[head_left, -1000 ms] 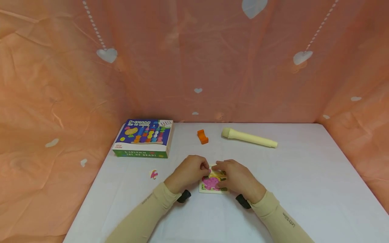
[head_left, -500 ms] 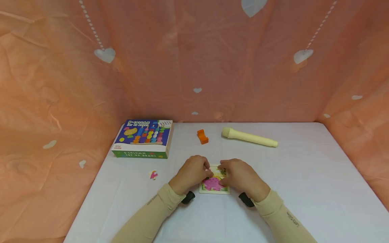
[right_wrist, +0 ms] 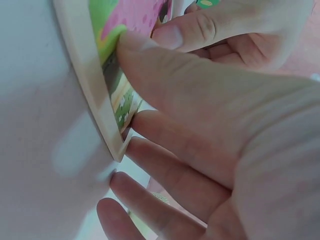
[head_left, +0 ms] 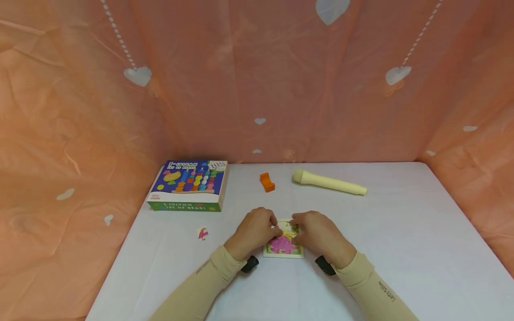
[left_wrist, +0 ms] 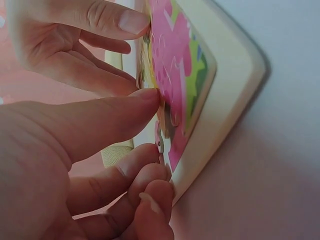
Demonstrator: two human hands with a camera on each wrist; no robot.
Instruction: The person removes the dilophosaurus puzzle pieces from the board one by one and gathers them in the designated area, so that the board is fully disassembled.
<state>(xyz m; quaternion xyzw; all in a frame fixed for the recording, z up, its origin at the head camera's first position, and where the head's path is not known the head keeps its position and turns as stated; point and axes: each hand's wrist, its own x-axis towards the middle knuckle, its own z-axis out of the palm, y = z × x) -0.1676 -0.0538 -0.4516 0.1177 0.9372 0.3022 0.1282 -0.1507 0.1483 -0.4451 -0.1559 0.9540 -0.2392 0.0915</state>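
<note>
The person leans in with beige sleeves (head_left: 192, 287) angled over the white table (head_left: 401, 227), and the two hands meet at a small puzzle board (left_wrist: 240, 65) lying between them, its pink animal showing. At the board's left side the left hand (head_left: 254, 231) arches over, fingers curled, thumb tip down on the pieces and forefinger close to it; I can't tell whether they pinch one. The right hand (head_left: 321, 232) comes in from the board's right, wider and looser: thumb laid on the picture, forefinger near the far right corner, the last two fingers reaching past the frame. A loose pink piece (head_left: 203, 233) lies left of the board. Beyond the board sit a bead-set box (head_left: 188, 185), off to the left, an orange block (head_left: 267, 183) and a cream microphone-shaped stick (head_left: 329, 182), off to the right.
</note>
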